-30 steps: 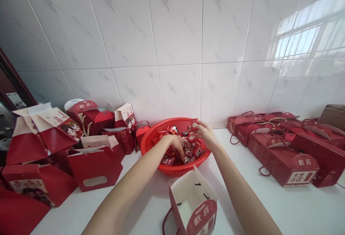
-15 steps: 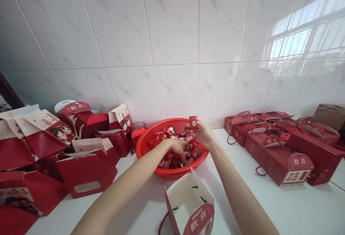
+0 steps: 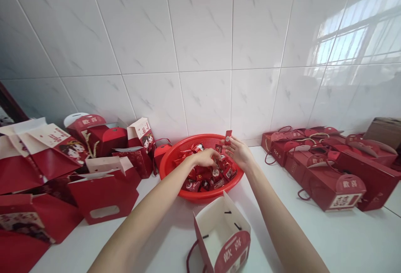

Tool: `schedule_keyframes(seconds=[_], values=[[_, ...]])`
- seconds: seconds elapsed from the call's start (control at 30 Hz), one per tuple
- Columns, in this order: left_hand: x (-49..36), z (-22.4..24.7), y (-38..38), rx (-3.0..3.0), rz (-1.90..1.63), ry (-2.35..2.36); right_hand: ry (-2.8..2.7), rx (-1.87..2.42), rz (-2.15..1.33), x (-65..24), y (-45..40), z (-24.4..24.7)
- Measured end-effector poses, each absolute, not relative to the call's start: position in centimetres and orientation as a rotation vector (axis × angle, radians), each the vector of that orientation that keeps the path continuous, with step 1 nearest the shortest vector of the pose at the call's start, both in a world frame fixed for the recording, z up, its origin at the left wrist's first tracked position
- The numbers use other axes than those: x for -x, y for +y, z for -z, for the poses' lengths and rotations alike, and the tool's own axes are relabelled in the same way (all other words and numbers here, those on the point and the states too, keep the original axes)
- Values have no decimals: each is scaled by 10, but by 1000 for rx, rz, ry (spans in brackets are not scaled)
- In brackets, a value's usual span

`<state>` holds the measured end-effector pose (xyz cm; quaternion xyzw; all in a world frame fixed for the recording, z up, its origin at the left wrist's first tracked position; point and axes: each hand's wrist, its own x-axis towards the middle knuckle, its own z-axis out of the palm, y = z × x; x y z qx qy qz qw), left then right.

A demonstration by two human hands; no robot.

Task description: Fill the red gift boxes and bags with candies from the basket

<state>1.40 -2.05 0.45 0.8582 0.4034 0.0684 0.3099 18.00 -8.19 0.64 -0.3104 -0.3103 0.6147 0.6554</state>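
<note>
A red plastic basket holds many small red-wrapped sweets and stands against the tiled wall. Over the sweets, my left hand is bent downward, its fingers curled; whatever its fingertips hold, if anything, is too small to make out. My right hand is at the basket's right rim and holds a small red packet upright between thumb and fingers. In front of the basket stands an open red gift box, white inside, with dark cord ends showing in its walls.
Open red boxes crowd the left side of the white table. Closed red boxes with cord handles stand in rows at the right. A brown cardboard box is at the far right, by the tiled wall.
My left hand has lifted a little from the sweets. My right hand has shifted slightly right with the packet, which is now turned more edge-on. The view has tilted slightly.
</note>
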Motion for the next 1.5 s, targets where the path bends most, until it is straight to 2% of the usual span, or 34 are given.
schedule_keyframes(seconds=[0.53,0.7,0.9,1.17,1.33,1.5], values=[[-8,-4,-5,-2175,-1013,823,-871,758,-1284,-177,-81,-1],[-9,-8,-8,-2217,-1161,792,-954,830,-1253,-173,-83,-1],[-9,-8,-9,-2208,-1205,784,-1025,870,-1304,-173,-86,-2],[-11,-3,0,-2036,-1089,873,-903,841,-1253,-173,-83,1],[-7,-6,-1,-2167,-1032,1155,-816,781,-1238,-175,-82,0],[-2,-4,-6,-2270,-792,1269,-772,736,-1238,-175,-82,-2]])
